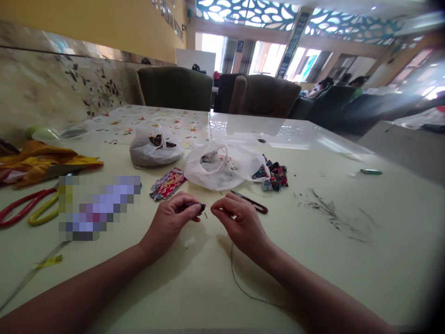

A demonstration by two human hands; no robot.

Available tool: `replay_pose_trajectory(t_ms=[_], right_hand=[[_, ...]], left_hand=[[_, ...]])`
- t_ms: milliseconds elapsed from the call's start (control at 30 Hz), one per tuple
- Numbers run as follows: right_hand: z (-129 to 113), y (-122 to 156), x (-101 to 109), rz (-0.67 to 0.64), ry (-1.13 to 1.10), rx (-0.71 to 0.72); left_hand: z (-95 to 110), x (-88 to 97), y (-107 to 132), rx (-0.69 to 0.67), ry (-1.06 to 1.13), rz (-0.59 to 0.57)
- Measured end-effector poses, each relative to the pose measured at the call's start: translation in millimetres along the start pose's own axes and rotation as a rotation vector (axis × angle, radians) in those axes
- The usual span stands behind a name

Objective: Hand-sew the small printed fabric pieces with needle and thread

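My left hand is closed in a pinch round a small dark cloth piece. Facing it across a narrow gap, my right hand has thumb and fingertips pressed together; what they hold is too small to make out. A dark thread emerges below the right hand and curves across the table towards the right forearm. Just behind that hand lie thread snips with a brown handle. Folded patterned cloth pieces, red and grey, rest beyond the left hand.
Two white plastic bags stand on the pale table. Small patterned cloth bundles sit beside the right bag. Loose thread scraps lie to the right. Red-handled and yellow-handled scissors are left, near a pixelated object.
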State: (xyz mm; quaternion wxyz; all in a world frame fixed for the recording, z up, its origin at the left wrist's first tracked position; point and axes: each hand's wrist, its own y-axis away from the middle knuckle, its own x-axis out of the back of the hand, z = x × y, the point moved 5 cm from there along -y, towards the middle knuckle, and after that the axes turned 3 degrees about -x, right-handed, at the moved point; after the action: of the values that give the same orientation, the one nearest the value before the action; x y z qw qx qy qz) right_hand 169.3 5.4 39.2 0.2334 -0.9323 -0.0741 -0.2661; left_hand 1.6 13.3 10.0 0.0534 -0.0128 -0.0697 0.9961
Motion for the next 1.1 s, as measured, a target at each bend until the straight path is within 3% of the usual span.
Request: replay_pose_trajectory(t_ms=[267, 600, 933, 1100], right_hand=[[-1.2, -0.5, 0.1, -0.008, 0.006, -0.001], [-4.1, 5.0, -4.1, -0.011, 0.031, 0.065], [-1.0, 6.7, -9.2, 0.024, 0.029, 0.102], [-2.3, 6.6, -7.1, 0.051, 0.004, 0.118]], left_hand=[[3.8, -0.3, 0.5, -0.049, -0.057, 0.006], [15.6, -2.1, 6.9, -0.277, -0.329, 0.002], [13.9, -2.6, 7.9, -0.311, -0.363, -0.010], [11.6, -2.9, 5.7, -0.192, -0.229, -0.015]])
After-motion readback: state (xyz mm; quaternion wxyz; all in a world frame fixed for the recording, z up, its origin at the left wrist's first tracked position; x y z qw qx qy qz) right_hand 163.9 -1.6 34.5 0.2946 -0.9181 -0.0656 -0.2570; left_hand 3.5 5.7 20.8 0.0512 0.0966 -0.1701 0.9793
